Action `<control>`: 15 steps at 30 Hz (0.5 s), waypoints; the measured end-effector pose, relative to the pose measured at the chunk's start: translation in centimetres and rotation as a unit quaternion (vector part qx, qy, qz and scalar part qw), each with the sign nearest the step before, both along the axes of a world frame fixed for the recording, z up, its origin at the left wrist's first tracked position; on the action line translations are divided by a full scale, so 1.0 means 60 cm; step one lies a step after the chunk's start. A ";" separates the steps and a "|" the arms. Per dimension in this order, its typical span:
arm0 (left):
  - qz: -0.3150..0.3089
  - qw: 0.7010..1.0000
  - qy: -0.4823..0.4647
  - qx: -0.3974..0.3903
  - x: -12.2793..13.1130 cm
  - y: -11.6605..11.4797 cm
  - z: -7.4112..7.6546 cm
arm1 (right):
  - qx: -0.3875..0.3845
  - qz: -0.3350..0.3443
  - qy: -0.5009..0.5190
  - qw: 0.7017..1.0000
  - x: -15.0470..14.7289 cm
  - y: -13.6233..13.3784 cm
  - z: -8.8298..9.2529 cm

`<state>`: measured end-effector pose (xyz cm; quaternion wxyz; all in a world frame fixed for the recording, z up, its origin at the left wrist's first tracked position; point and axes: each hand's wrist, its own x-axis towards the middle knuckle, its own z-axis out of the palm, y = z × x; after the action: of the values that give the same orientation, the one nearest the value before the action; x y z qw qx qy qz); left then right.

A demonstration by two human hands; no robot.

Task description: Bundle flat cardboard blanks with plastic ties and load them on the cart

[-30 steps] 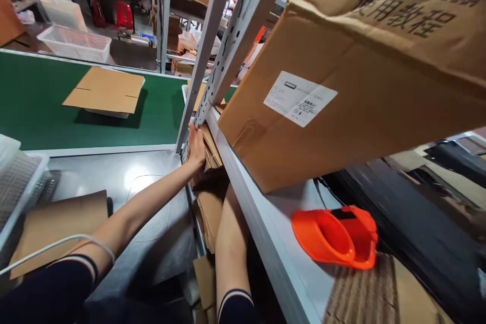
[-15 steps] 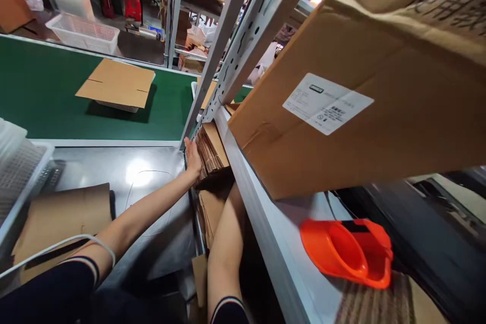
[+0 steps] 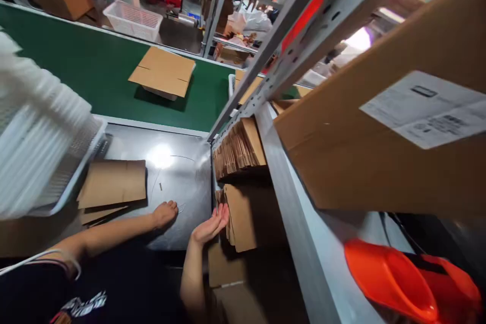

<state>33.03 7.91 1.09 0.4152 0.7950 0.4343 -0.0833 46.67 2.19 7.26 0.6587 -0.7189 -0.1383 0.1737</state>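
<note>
My left hand [image 3: 166, 214] rests low over the shiny metal tabletop [image 3: 190, 177] with its fingers curled in, and nothing shows in it. Just left of it lies a small stack of flat brown cardboard [image 3: 116, 182]. My right hand [image 3: 212, 224] has its palm turned up and its fingers stretched out against the edges of folded cardboard pieces [image 3: 239, 217] under the shelf. Behind these stands a thicker row of folded cardboard [image 3: 237, 147], packed upright against the metal post.
A grey shelf edge [image 3: 294, 217] runs along my right, carrying a large labelled carton [image 3: 341, 162] and an orange plastic scoop-like item [image 3: 395, 278]. White baskets [image 3: 49, 131] are stacked at left. Beyond the table, a green conveyor belt [image 3: 102, 81] bears a cardboard-topped basket [image 3: 163, 71].
My left hand has left the rear cardboard row and moved back to the metal tabletop. My right hand has come out from under the shelf to the front cardboard pieces. The view has shifted left.
</note>
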 end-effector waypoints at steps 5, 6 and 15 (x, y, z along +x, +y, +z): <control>0.020 0.995 -0.078 0.063 -0.066 0.031 0.086 | 0.002 0.069 -0.030 0.997 -0.036 -0.030 -0.002; 0.051 0.990 -0.102 0.088 -0.095 0.034 0.113 | 0.002 0.083 -0.027 0.996 -0.042 -0.023 -0.002; 0.420 0.800 -0.427 0.023 -0.536 -0.192 0.289 | -0.080 0.205 0.109 0.969 -0.246 0.011 -0.022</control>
<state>0.85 -3.62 18.42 0.5342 0.4991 0.5063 0.4573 31.89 2.83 5.93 0.5603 -0.7026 -0.1959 0.3925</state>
